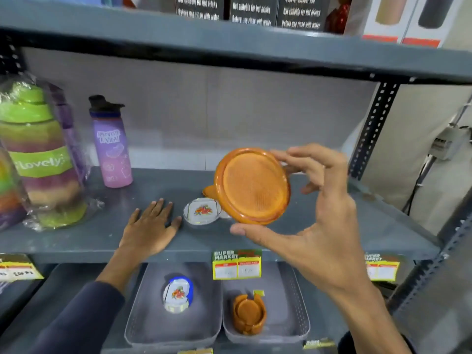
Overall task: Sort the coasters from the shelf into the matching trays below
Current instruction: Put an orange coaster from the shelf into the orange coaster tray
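Note:
My right hand (321, 200) holds a round orange coaster (252, 186) by its rim, tilted up above the grey shelf (319, 226). Behind it an orange piece (209, 191) lies partly hidden on the shelf. A clear coaster with a flower print (201, 210) rests on the shelf beside it. My left hand (150, 227) lies flat on the shelf, fingers apart, just left of that clear coaster. Below, the left grey tray (143, 320) holds a flower-print coaster set (177, 295), and the right grey tray (296, 315) holds an orange coaster set (249, 314).
A purple bottle (112, 146) and wrapped stacks of coloured containers (38, 159) stand on the shelf's left side. Price tags (237, 264) hang on the shelf's front edge. Boxes fill the shelf above. A perforated metal upright (370, 129) bounds the right side.

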Demonstrator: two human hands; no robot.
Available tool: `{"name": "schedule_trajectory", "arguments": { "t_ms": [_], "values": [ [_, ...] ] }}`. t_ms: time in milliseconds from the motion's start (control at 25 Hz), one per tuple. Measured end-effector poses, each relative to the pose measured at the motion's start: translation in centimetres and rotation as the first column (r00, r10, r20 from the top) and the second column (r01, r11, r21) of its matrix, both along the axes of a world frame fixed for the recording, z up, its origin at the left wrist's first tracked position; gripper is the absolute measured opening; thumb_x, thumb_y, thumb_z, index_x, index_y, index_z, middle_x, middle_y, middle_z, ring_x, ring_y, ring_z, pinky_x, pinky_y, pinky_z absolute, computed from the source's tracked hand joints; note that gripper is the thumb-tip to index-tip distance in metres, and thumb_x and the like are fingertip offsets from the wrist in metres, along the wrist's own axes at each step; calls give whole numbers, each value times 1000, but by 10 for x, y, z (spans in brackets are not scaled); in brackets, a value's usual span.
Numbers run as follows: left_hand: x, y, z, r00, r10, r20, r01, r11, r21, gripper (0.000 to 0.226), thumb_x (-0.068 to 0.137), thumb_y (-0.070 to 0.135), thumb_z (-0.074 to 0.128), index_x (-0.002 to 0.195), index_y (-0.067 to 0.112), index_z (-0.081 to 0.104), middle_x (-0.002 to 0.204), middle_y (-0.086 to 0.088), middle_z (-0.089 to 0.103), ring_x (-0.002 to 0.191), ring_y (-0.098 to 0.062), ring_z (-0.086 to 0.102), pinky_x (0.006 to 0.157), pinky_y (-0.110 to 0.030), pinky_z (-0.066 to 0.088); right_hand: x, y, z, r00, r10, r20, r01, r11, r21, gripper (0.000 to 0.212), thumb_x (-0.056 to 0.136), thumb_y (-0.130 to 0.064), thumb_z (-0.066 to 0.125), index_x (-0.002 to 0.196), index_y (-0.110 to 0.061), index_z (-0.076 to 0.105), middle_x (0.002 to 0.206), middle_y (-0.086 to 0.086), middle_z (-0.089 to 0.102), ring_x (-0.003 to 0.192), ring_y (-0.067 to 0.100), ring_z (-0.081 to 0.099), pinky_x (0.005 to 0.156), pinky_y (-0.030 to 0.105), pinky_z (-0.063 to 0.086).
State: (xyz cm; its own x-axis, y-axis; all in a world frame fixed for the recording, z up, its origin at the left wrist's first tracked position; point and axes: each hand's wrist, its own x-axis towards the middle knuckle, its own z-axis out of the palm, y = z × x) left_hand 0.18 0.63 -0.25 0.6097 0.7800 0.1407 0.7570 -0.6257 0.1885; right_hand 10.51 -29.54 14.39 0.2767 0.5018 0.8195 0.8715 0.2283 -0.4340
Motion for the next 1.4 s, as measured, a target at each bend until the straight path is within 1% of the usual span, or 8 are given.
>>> {"name": "schedule_trajectory", "arguments": {
  "t_ms": [200,400,560,720,880,1000,1240,1400],
  "values": [
    [1,6,-2,1000,-6,5,6,1000,1,67,97,58,23,156,26,19,166,2,12,152,-15,8,122,-45,4,7,-17,-78,974,68,-218,-140,932,-335,85,47,-55,96,118,-33,54,120,-13,66,116,13,61,88,16,41],
    [1,7,-6,1000,-1,32,1,1000,6,68,96,59,24,155,26,21,166,4,13,152,-14,9,123,-44,4,33,-26,-175,917,-87,-389,-162,809,-564,79,47,-65,92,111,-42,52,116,-16,65,114,7,58,90,29,48],
    [1,8,-5,998,-4,59,3,1000,11,66,96,57,28,155,26,24,165,4,15,152,-13,11,123,-43,5,62,-5,-253,893,-292,-341,-60,675,-735,81,42,-84,79,106,-48,46,106,-29,62,110,7,53,94,39,40],
    [0,8,-5,997,-8,75,6,1000,18,65,96,58,30,154,28,25,165,6,16,151,-11,12,122,-43,6,96,31,-308,860,-461,-220,44,497,-867,84,56,-53,93,122,-37,45,124,-7,63,128,25,49,105,47,30],
    [0,9,-5,996,2,93,-5,999,31,64,95,59,31,153,30,28,164,8,19,151,-10,13,121,-42,7,115,61,-344,850,-510,-135,70,363,-929,95,62,-51,92,136,-35,34,136,9,58,137,33,45,119,58,16],
    [1,9,-5,995,9,95,-12,999,35,64,95,58,32,152,31,29,164,8,20,151,-9,14,121,-42,7,117,70,-360,859,-502,-101,78,324,-943,101,60,-52,92,139,-37,31,135,12,54,134,34,47,117,54,22],
    [1,9,-5,995,7,99,-12,999,48,63,95,59,33,152,32,30,163,9,21,150,-9,15,121,-42,8,117,70,-380,876,-474,-91,81,329,-941,99,59,-48,93,138,-33,35,129,10,60,135,28,43,104,42,26],
    [1,9,-6,996,4,88,-8,999,47,63,95,59,33,152,31,30,163,8,21,150,-10,15,121,-43,9,115,69,-389,867,-485,-116,71,350,-934,109,60,-51,92,147,-40,28,138,10,55,135,31,44,107,42,27]
  ]
}}
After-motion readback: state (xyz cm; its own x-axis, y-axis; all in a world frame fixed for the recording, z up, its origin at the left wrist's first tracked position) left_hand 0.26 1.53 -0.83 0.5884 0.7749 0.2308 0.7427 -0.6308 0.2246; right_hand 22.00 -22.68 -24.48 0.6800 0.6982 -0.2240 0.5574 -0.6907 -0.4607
